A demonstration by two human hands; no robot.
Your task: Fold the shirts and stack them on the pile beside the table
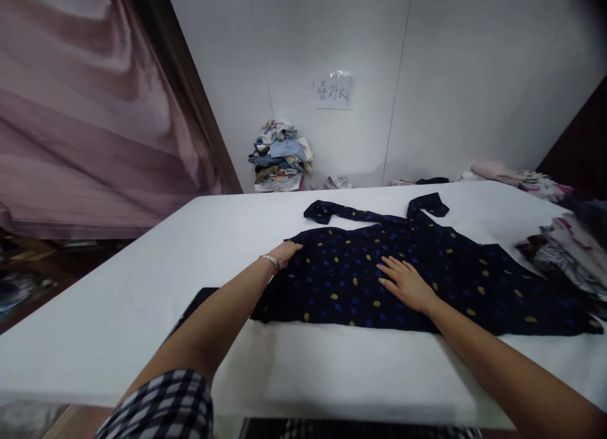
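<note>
A dark navy shirt (pixel 355 281) with yellow and blue spots lies spread sideways on the white table. Both of its sleeves stretch out toward the far side, one of them bent at its end. My left hand (pixel 286 252), with a bracelet at the wrist, pinches the shirt's left end near its far corner; the fingertips are partly hidden. On the middle of the shirt my right hand (pixel 405 283) rests flat, fingers spread, pressing on the cloth. Part of a dark flat thing (pixel 203 295) shows beside my left forearm.
Folded clothes (pixel 282 157) are stacked high beyond the table's far edge. More clothes (pixel 569 252) lie heaped at the right, near the shirt's end. A pink curtain (pixel 95 123) hangs at the left. On the wall is a paper sign (pixel 334 92). The white table (pixel 156 255) reaches toward me.
</note>
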